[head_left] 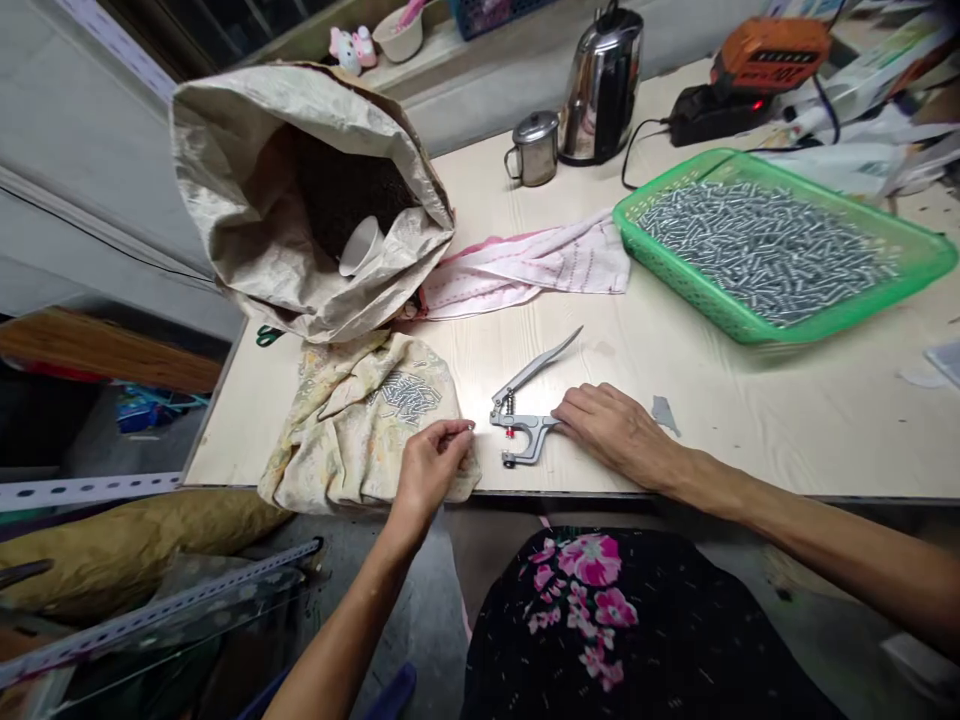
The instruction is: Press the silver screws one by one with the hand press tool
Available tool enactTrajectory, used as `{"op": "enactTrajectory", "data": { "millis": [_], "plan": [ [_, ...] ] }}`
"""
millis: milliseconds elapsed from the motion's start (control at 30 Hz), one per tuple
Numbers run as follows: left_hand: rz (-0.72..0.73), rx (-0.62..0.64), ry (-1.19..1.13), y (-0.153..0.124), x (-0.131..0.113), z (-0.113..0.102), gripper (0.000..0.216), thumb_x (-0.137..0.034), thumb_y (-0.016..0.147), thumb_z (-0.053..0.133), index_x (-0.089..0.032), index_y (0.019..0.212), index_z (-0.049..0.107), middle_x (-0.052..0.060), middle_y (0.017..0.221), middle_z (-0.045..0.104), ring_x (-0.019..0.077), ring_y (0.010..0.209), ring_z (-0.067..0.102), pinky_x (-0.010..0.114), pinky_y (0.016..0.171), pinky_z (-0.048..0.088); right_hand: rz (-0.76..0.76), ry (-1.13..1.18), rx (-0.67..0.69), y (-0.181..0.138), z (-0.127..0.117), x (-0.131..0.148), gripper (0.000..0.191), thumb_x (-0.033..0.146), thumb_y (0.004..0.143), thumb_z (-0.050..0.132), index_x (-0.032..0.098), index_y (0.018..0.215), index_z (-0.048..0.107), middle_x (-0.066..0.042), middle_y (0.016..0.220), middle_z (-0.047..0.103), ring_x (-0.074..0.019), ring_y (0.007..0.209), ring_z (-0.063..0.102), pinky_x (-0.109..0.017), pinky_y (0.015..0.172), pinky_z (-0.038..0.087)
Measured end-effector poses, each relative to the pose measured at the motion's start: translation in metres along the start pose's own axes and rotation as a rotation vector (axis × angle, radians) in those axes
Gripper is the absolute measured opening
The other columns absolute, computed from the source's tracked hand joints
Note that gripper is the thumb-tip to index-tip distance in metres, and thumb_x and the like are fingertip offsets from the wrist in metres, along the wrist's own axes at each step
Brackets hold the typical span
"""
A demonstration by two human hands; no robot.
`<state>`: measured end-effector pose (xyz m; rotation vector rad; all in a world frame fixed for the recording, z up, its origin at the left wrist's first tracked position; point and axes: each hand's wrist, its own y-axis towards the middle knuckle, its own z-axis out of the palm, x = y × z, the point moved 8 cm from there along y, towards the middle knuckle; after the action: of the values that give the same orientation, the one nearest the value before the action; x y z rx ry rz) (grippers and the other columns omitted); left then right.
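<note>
My left hand (pixel 431 465) is pinched on a small silver metal piece (pixel 463 428) at the table's front edge, just right of a patterned cloth (pixel 345 440) that carries a pile of small metal pieces (pixel 409 393). My right hand (pixel 611 428) lies on the lower handle of a pair of grey snap pliers (pixel 525 410), fingers curled over it. The pliers rest on the wooden table (pixel 675 400), jaws pointing toward my left hand, the upper handle raised toward the back right.
A large paper sack (pixel 300 190) with a white cup inside stands at back left. A green basket (pixel 772 245) full of silver metal pieces sits at right. A pink-striped cloth (pixel 540 265), a steel mug (pixel 534 148), a kettle (pixel 602 85) and an orange tool (pixel 769 55) lie behind.
</note>
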<state>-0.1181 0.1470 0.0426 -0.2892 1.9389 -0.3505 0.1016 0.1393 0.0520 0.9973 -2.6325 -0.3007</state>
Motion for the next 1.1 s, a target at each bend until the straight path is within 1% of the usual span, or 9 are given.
{"op": "enactTrajectory", "data": {
  "millis": [100, 233, 467, 667, 800, 933, 967, 1000, 1100],
  "plan": [
    [-0.130, 0.076, -0.174, -0.002, 0.010, 0.030, 0.040, -0.043, 0.064, 0.077, -0.010, 0.084, 0.069, -0.002, 0.056, 0.059, 0.0092, 0.048, 0.051, 0.022, 0.049, 0.043, -0.024, -0.031, -0.058, -0.003, -0.008, 0.001, 0.023, 0.016, 0.099, 0.041, 0.015, 0.087, 0.060, -0.005, 0.080, 0.055, -0.0177, 0.075, 0.045, -0.032, 0.069, 0.031],
    [-0.203, 0.107, -0.145, 0.004, 0.022, 0.047, 0.044, -0.048, 0.056, 0.081, -0.010, 0.076, 0.070, -0.001, 0.053, 0.060, 0.0073, 0.046, 0.048, 0.019, 0.045, 0.037, -0.054, -0.026, -0.089, -0.006, -0.012, 0.003, 0.021, 0.014, 0.099, 0.042, 0.016, 0.088, 0.060, -0.004, 0.081, 0.057, -0.0181, 0.078, 0.045, -0.032, 0.072, 0.032],
    [-0.203, 0.132, 0.014, 0.007, 0.022, 0.048, 0.043, -0.051, 0.058, 0.078, -0.011, 0.075, 0.071, -0.002, 0.051, 0.058, 0.0076, 0.045, 0.045, 0.020, 0.045, 0.033, -0.024, -0.013, -0.080, -0.010, -0.002, -0.001, 0.021, 0.011, 0.098, 0.040, 0.016, 0.091, 0.060, -0.004, 0.083, 0.058, -0.0185, 0.081, 0.045, -0.033, 0.077, 0.033],
    [-0.169, 0.186, 0.218, 0.011, 0.015, 0.049, 0.031, -0.042, 0.064, 0.074, -0.012, 0.068, 0.071, -0.004, 0.049, 0.054, 0.0070, 0.045, 0.041, 0.020, 0.044, 0.028, 0.010, -0.026, -0.056, -0.009, 0.006, -0.005, 0.020, 0.010, 0.096, 0.042, 0.017, 0.089, 0.059, -0.003, 0.081, 0.057, -0.0187, 0.079, 0.044, -0.034, 0.076, 0.031],
    [-0.250, 0.335, 0.314, 0.012, 0.012, 0.057, 0.029, -0.039, 0.073, 0.069, -0.012, 0.063, 0.067, -0.006, 0.040, 0.047, 0.0059, 0.037, 0.036, 0.020, 0.041, 0.024, 0.036, -0.013, -0.009, -0.008, 0.012, -0.006, 0.018, 0.010, 0.095, 0.045, 0.018, 0.086, 0.058, -0.003, 0.080, 0.058, -0.0191, 0.080, 0.045, -0.034, 0.075, 0.031],
    [-0.368, 0.371, 0.241, 0.009, 0.011, 0.061, 0.021, -0.029, 0.076, 0.068, -0.012, 0.066, 0.063, -0.006, 0.048, 0.053, 0.0042, 0.031, 0.039, 0.019, 0.035, 0.022, 0.078, 0.053, 0.092, -0.004, 0.010, -0.012, 0.014, 0.024, 0.096, 0.050, 0.018, 0.089, 0.060, -0.005, 0.089, 0.062, -0.0216, 0.086, 0.049, -0.036, 0.077, 0.035],
    [-0.394, 0.364, 0.222, 0.008, 0.012, 0.062, 0.019, -0.027, 0.077, 0.068, -0.012, 0.067, 0.063, -0.006, 0.049, 0.055, 0.0040, 0.030, 0.039, 0.019, 0.034, 0.022, 0.085, 0.084, 0.112, -0.002, 0.009, -0.015, 0.015, 0.031, 0.095, 0.053, 0.018, 0.095, 0.061, -0.007, 0.098, 0.063, -0.0231, 0.091, 0.051, -0.036, 0.080, 0.037],
    [-0.416, 0.357, 0.204, 0.007, 0.013, 0.062, 0.018, -0.026, 0.078, 0.068, -0.012, 0.067, 0.063, -0.006, 0.049, 0.055, 0.0038, 0.029, 0.039, 0.018, 0.033, 0.022, 0.090, 0.112, 0.125, 0.000, 0.006, -0.019, 0.024, 0.039, 0.093, 0.056, 0.018, 0.105, 0.061, -0.010, 0.110, 0.062, -0.0253, 0.099, 0.051, -0.038, 0.084, 0.039],
    [-0.461, 0.326, 0.143, 0.003, 0.018, 0.062, 0.020, -0.025, 0.080, 0.067, -0.012, 0.066, 0.061, -0.006, 0.047, 0.055, 0.0036, 0.027, 0.038, 0.018, 0.032, 0.023, 0.087, 0.131, 0.156, 0.008, 0.001, -0.034, 0.072, 0.057, 0.081, 0.067, 0.015, 0.136, 0.045, -0.019, 0.145, 0.043, -0.0353, 0.129, 0.039, -0.049, 0.101, 0.036]
  ]
}}
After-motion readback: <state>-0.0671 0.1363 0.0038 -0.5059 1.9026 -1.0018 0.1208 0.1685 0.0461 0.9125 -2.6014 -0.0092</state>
